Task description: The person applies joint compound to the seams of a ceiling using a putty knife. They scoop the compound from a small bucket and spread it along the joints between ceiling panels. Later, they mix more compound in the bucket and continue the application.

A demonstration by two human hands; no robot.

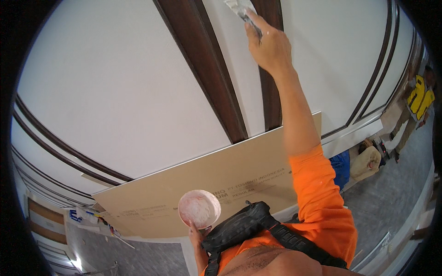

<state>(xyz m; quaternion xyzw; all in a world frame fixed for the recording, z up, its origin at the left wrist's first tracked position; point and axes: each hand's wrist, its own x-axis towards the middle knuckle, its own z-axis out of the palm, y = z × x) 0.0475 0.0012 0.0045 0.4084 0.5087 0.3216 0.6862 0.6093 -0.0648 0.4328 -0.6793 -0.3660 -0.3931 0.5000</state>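
Note:
My right hand [271, 48] is raised high against the wall, its fingers closed round a putty knife [242, 10]. White paste coats the blade, which lies at the strip of white wall [232, 60] between two dark brown wooden trims [202, 64]. Low in front of my body, my left hand [197, 237] grips the rim of a round pinkish bowl [199, 209]. Whitish paste is smeared over the inside of that bowl. Most of the left forearm is hidden by the black chest bag [237, 227].
A large brown board [161, 202] leans along the wall's foot. At the right a person in a yellow vest [420, 96] stands, and someone in beige trousers [366, 163] is low by the wall. Tools and scraps [99, 221] lie on the grey floor [138, 255] at left.

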